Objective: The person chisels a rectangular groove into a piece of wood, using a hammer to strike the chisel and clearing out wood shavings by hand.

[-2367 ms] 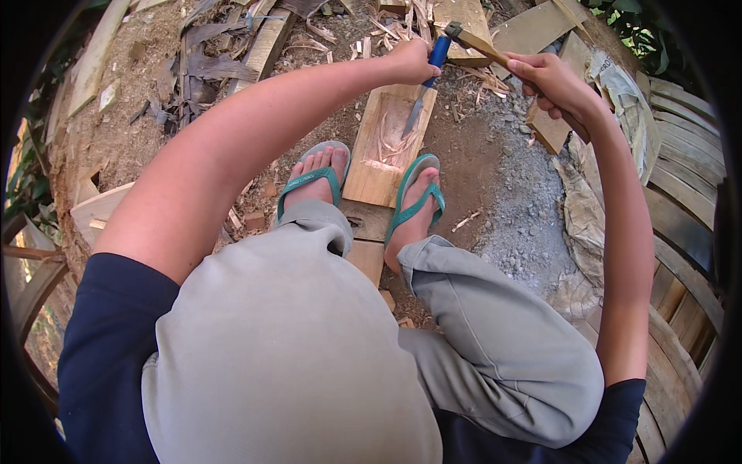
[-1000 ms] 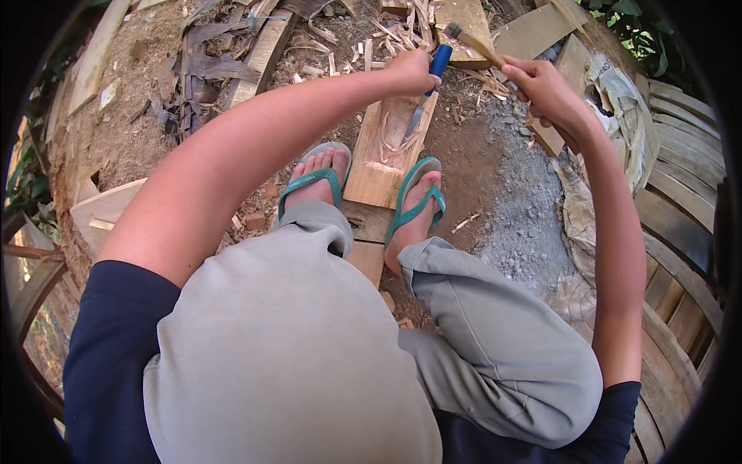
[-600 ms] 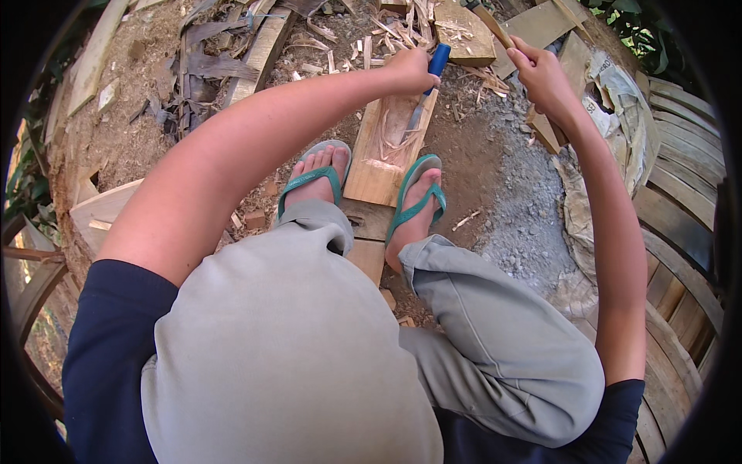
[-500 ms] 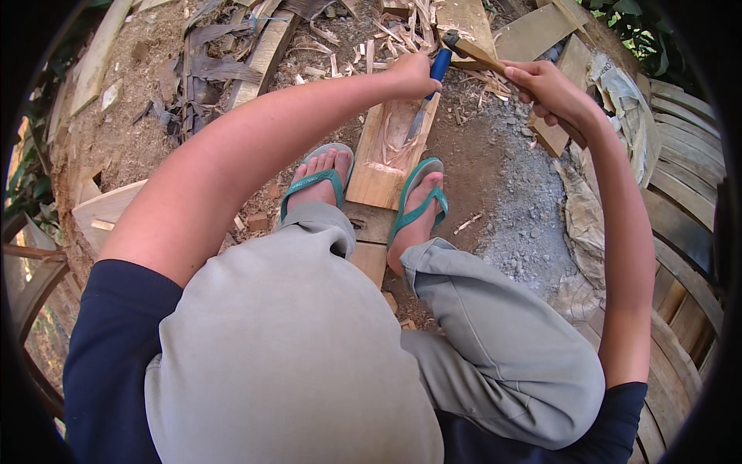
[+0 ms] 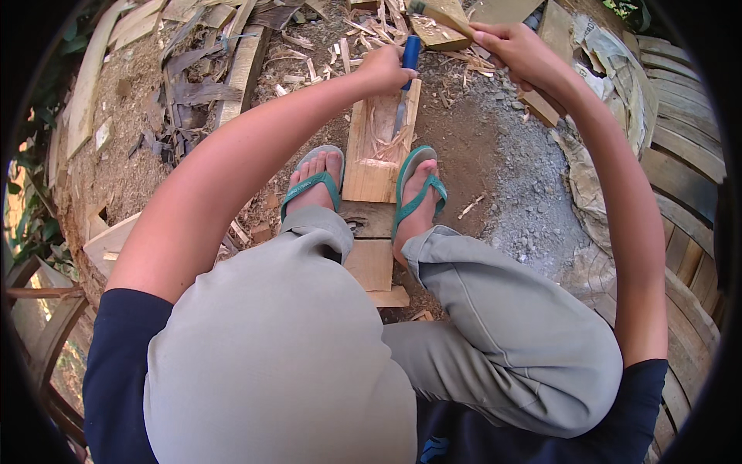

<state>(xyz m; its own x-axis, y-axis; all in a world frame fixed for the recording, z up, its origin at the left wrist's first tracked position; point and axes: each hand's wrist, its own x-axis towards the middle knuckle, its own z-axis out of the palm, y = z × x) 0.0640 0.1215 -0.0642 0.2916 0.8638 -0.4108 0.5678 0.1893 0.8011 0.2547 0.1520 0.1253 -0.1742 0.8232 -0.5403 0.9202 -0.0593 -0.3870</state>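
Note:
My left hand [image 5: 385, 71] is closed around the blue handle of a chisel [image 5: 411, 52]. The chisel's metal blade points down into a long recess cut in a pale wooden block [image 5: 371, 184], with curled shavings beside it. The block lies lengthwise on the ground between my feet. In my right hand [image 5: 527, 56] is the wooden handle of a hammer [image 5: 444, 18]. Its head, partly blurred near the upper edge of the view, is apart from the top of the chisel handle.
My sandalled feet [image 5: 315, 184] flank the block, with wood offcuts [image 5: 369, 264] beneath its near end. Chips and splinters [image 5: 363, 39] litter the far ground. Grey gravel [image 5: 533, 201] and crumpled sheeting [image 5: 610, 85] lie to the right, beside curved wooden slats [image 5: 680, 182]. Boards [image 5: 247, 73] lie left.
The hammer head has moved up and away from the chisel's handle end. The chisel stands a little more upright in my left hand, and the whole view has shifted slightly.

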